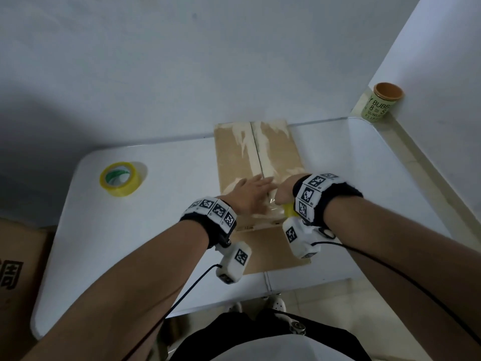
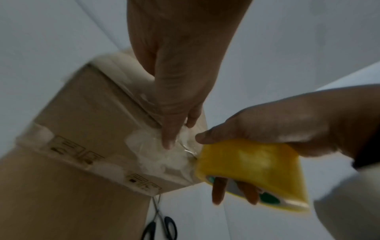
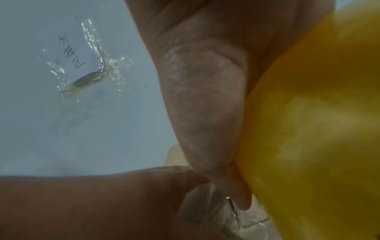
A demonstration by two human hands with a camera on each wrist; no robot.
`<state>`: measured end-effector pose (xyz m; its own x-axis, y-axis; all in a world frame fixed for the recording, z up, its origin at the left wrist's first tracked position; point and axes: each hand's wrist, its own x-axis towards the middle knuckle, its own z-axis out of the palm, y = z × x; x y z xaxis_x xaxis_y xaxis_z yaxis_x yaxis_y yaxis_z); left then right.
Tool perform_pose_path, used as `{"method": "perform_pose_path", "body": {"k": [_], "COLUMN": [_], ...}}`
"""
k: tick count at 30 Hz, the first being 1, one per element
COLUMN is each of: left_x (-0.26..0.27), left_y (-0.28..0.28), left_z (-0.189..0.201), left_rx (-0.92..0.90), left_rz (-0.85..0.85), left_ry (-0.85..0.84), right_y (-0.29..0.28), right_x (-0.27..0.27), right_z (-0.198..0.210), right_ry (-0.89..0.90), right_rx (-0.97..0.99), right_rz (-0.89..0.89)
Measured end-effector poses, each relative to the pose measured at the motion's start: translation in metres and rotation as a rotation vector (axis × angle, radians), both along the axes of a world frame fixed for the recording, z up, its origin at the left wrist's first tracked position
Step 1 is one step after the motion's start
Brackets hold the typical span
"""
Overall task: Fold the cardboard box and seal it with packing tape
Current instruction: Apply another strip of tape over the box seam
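A brown cardboard box [image 1: 234, 152] stands on the white table [image 1: 169, 209], its top flaps closed along a centre seam. My left hand [image 1: 256, 185] lies flat on the near part of the box top. Its straight fingers [image 2: 168, 138] press a strip of clear tape [image 2: 186, 147] onto the seam. Just to the right, my right hand [image 1: 283, 195] grips a yellow roll of packing tape [image 2: 251, 170], with fingers through the core. The roll [image 3: 318, 129] sits at the near edge of the box top. The strip runs from it to my left fingertips.
A second yellow tape roll [image 1: 121, 178] lies on the table's left side. Black scissors [image 2: 162, 227] lie on the table below the box's near corner. A green paper cup [image 1: 382, 102] stands on the ledge at far right. Another carton [image 1: 15, 269] sits left of the table.
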<state>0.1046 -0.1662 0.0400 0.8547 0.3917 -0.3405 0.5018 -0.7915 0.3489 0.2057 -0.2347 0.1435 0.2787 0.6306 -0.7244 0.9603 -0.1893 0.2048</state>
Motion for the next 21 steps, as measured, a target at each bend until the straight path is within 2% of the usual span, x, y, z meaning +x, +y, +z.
{"method": "perform_pose_path", "body": {"k": [5,8,10,12,18,21], "left_x": [0.024,0.04,0.05,0.061,0.068,0.068], "left_y": [-0.004,-0.008,-0.009,-0.009,-0.009,-0.009], "left_z": [0.015,0.022,0.024,0.024,0.028,0.029], "left_rx": [0.14,0.193,0.181,0.198,0.168,0.162], "left_rz": [0.074,0.04,-0.015,-0.071,-0.035,-0.033], "left_ry": [0.163,0.209,0.238,0.258,0.296,0.322], "right_y": [-0.001,-0.006,-0.009,-0.015,-0.03,-0.035], "right_x": [0.012,0.021,0.025,0.03,0.05,0.055], "right_z": [0.001,0.0,-0.01,-0.012,0.001,-0.022], "right_ry": [0.17,0.277,0.241,0.209,0.19,0.091], "right_rx": [-0.148,-0.069,-0.127,-0.105,0.056,-0.025], "right_rz": [-0.059,-0.091,-0.03,-0.074,-0.128,-0.078]}}
